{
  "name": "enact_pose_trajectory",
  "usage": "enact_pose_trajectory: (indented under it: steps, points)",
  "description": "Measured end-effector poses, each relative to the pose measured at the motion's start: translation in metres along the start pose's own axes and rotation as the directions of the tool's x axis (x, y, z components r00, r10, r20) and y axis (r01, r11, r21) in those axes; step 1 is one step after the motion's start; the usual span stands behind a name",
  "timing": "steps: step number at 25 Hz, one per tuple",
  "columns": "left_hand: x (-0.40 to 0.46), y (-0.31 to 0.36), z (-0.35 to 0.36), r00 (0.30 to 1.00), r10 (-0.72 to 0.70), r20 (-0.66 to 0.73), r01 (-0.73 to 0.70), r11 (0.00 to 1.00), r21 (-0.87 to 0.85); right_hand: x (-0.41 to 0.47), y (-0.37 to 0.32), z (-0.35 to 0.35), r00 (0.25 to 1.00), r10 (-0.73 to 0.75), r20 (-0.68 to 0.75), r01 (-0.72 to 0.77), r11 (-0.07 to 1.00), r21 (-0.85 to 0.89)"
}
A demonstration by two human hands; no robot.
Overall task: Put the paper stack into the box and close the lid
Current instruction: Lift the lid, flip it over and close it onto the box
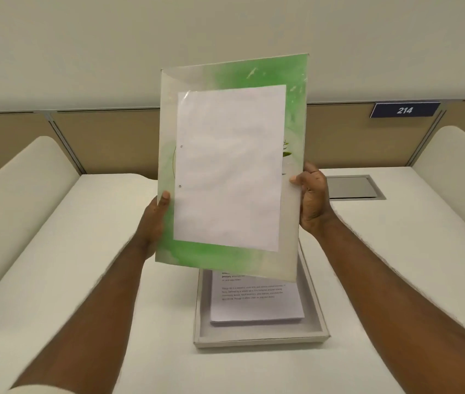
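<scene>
I hold a flat box lid (292,115), white with green washes, upright and tilted in the air above the desk. A white punched sheet (228,166) lies against its face. My left hand (156,220) grips the lid's left edge and my right hand (312,194) grips its right edge. Below it, the shallow grey box (256,338) rests open on the desk, with the printed paper stack (256,305) lying flat inside. The lid hides the box's far end.
The white desk (168,336) has rounded side dividers at left (23,200) and right (461,172). A tan back partition carries a blue sign reading 214 (404,110). A grey cable hatch (353,186) is set into the desk at the back right.
</scene>
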State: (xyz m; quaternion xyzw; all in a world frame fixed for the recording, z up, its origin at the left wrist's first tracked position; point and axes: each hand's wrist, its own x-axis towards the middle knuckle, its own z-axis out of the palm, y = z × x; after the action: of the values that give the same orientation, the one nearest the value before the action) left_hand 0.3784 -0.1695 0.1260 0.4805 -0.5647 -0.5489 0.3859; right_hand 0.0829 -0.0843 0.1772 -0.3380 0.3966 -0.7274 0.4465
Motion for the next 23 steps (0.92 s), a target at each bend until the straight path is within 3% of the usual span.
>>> enact_pose_trajectory:
  steps: [5, 7, 10, 14, 18, 23]
  points:
    - [-0.013, -0.018, 0.040, 0.992, 0.003, -0.123, 0.011, 0.994, 0.111, 0.018, 0.024, -0.042, 0.986, 0.058, -0.157, -0.102, 0.952, -0.289]
    - [-0.014, -0.032, 0.051, 0.993, 0.028, -0.118, -0.006, 0.983, 0.183, 0.024, 0.041, -0.061, 0.974, 0.017, -0.224, -0.133, 0.848, -0.512]
    - [-0.014, -0.050, 0.063, 0.989, -0.009, -0.149, 0.056, 0.948, 0.312, 0.030, 0.070, -0.088, 0.971, -0.032, -0.236, -0.169, 0.605, -0.778]
    - [-0.014, -0.065, 0.075, 0.975, -0.112, -0.193, 0.189, 0.872, 0.451, 0.037, 0.096, -0.110, 0.959, 0.054, -0.279, -0.272, 0.457, -0.847]
    - [-0.013, -0.084, 0.073, 0.959, -0.193, -0.206, 0.273, 0.817, 0.508, 0.034, 0.106, -0.118, 0.943, 0.145, -0.299, -0.332, 0.388, -0.860]
    - [-0.016, -0.102, 0.070, 0.959, -0.215, -0.182, 0.282, 0.769, 0.573, 0.019, 0.115, -0.129, 0.919, 0.224, -0.325, -0.384, 0.317, -0.867]
